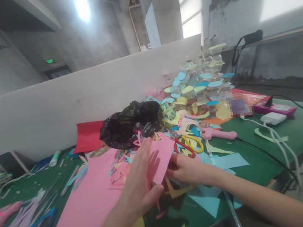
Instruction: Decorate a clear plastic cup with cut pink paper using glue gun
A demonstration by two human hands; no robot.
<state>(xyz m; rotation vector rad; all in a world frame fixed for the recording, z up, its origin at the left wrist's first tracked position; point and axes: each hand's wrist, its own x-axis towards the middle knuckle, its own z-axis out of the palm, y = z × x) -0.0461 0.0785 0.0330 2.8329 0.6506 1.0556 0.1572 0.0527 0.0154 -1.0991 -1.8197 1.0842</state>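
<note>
A small pink paper sheet (163, 158) is held up between my two hands above the table. My left hand (140, 183) lies against its left side, with the fingers stretched out and the thumb apart near the lower edge. On the right edge of the paper, my right hand (185, 168) has its fingers closed, partly behind the sheet. Just beyond the hands lie scissors with red and yellow handles (193, 143) among paper scraps. A large pink sheet (80, 207) is spread under and left of my left arm.
Behind the hands sits a black plastic bag (132, 122). A pink glue gun (220, 133) with a cord lies right, near a power strip (281, 109). Clear cups with coloured paper discs (207, 85) are stacked at the back. Strips and tools cover the left side.
</note>
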